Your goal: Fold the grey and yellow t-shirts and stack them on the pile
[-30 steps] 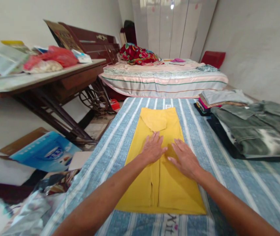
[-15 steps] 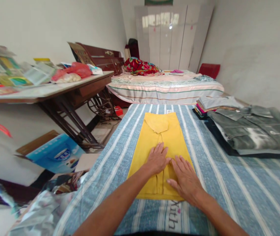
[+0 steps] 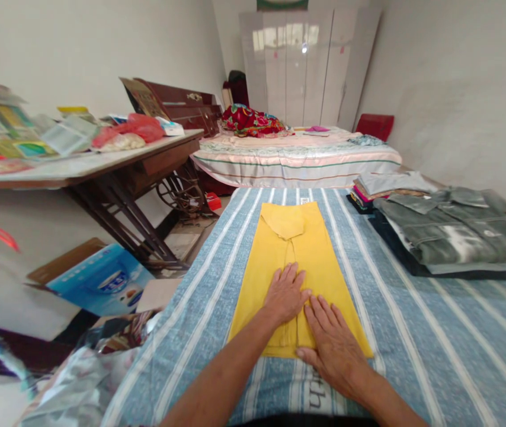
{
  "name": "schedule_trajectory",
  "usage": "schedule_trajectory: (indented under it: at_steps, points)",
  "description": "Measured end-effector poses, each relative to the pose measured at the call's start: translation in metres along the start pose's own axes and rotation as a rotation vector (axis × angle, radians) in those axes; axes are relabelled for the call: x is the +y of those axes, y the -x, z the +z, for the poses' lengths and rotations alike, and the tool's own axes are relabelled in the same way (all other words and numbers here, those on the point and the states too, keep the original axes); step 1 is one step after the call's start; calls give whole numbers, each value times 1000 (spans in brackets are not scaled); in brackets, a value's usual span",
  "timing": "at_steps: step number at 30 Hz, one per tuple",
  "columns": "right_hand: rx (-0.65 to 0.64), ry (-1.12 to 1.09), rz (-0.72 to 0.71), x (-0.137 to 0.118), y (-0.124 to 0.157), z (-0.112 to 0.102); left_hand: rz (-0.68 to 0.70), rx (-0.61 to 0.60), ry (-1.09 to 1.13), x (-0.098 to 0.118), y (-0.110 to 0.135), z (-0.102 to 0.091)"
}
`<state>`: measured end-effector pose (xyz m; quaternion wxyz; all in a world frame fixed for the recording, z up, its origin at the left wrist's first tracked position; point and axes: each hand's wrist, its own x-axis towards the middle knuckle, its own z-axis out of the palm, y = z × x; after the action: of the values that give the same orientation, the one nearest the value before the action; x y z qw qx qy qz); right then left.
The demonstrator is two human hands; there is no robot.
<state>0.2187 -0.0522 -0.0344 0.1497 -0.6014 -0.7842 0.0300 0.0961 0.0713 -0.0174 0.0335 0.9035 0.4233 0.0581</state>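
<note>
A yellow garment (image 3: 275,255), folded into a long panel with a pointed flap at its far end, lies flat on the blue striped bed cover (image 3: 199,302). My left hand (image 3: 285,295) rests palm down on its middle, fingers stretched out. Just right of it and closer to me, my right hand (image 3: 333,338) lies flat on the near part of the cloth, fingers extended and thumb apart. Neither hand grips the fabric. The garment's near left part is partly covered by my left forearm.
At right sit a folded grey-green jacket (image 3: 448,231) and a small stack of folded clothes (image 3: 390,185). A treadle table (image 3: 146,157) with bags and boxes stands left, above a blue carton (image 3: 102,279). Another bed (image 3: 297,163) and a white wardrobe (image 3: 297,71) are behind.
Both hands have slid slightly toward me over the yellow garment. Its near right corner now shows spread outward to the right. The view has shifted a little.
</note>
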Motion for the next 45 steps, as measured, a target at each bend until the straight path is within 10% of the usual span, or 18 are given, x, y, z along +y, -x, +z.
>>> schedule_trajectory:
  at_steps: [14,28,45]
  points:
    - [231,-71,-79,-22,12,-4,-17,64,411,-12,3,-23]
    - [225,-123,-119,-26,12,-9,-23,107,504,9,82,-22]
    - [258,-89,-124,21,52,-27,132,84,28,-32,161,-45]
